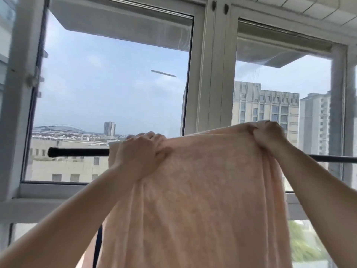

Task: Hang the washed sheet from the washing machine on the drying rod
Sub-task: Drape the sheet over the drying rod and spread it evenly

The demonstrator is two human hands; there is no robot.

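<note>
A pale pink sheet (202, 190) hangs down in front of me, its top edge raised to about the height of the black drying rod (77, 152). My left hand (139, 151) grips the sheet's upper left edge, just in front of the rod. My right hand (268, 135) clutches the upper right edge, a little higher than the rod. The rod runs horizontally across the window; its middle is hidden behind the sheet, and it shows again at the right (334, 159). Whether the sheet lies over the rod I cannot tell.
Large white-framed windows (210, 74) stand right behind the rod, with city buildings outside. A white sill (48, 192) runs below the left pane. The rod's left end is bare.
</note>
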